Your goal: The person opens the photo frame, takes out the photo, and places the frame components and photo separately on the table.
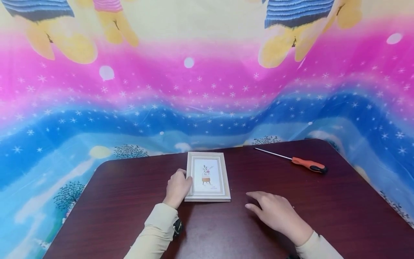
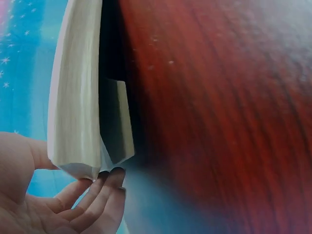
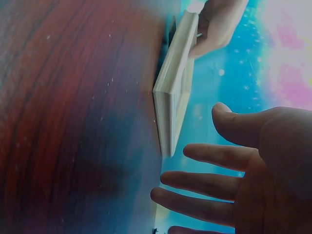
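Note:
A cream picture frame (image 1: 227,176) holds a print of a potted plant on white, face up, above the middle of the table. My left hand (image 1: 178,185) grips its left edge, thumb on the front and fingers underneath. In the left wrist view, a flap-like piece (image 2: 122,119) juts from the back of the frame (image 2: 77,87), and a gap shows between that edge and the tabletop. To the right of the frame, apart from it, my right hand (image 1: 275,210) holds nothing. Its fingers (image 3: 209,183) are spread and fairly straight in the right wrist view.
An orange-and-black handled screwdriver (image 1: 307,164) lies at the back right of the dark red wooden table (image 1: 213,230), its shaft pointing to the back left. A colourful printed cloth (image 1: 207,90) hangs behind the table and along its sides.

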A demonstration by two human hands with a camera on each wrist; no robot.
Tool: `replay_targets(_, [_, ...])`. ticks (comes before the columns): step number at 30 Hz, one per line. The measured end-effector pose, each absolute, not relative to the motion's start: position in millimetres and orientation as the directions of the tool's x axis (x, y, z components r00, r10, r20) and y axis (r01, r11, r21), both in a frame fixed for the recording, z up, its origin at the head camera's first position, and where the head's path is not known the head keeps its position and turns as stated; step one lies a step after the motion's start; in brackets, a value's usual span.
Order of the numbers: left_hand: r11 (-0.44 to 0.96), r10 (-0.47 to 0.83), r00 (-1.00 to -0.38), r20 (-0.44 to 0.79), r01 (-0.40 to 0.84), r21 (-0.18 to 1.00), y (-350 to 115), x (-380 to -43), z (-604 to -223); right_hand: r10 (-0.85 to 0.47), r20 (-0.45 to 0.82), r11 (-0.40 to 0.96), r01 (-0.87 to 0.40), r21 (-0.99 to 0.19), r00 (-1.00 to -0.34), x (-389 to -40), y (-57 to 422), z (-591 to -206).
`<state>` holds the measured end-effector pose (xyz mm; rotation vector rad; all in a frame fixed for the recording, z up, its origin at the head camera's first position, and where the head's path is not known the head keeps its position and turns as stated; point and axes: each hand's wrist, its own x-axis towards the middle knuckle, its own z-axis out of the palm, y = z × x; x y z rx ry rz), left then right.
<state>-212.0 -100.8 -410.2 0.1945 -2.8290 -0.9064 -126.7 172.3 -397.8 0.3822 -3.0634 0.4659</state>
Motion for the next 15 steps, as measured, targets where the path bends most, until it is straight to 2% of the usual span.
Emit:
replay_targets(8, [0.732, -0.151, -0.983, 0.107, -0.038, 0.680, -100, -216, -397, -0.238, 0.082, 0.930, -0.252, -0.269, -0.968, -124, 172, -395])
replay_targets(15, [0.729, -0.117, -0.986, 0.120, -0.003, 0.685, -97, -220, -383, -0.243, 0.086, 0.926, -0.257, -0.275, -0.966, -125, 173, -394])
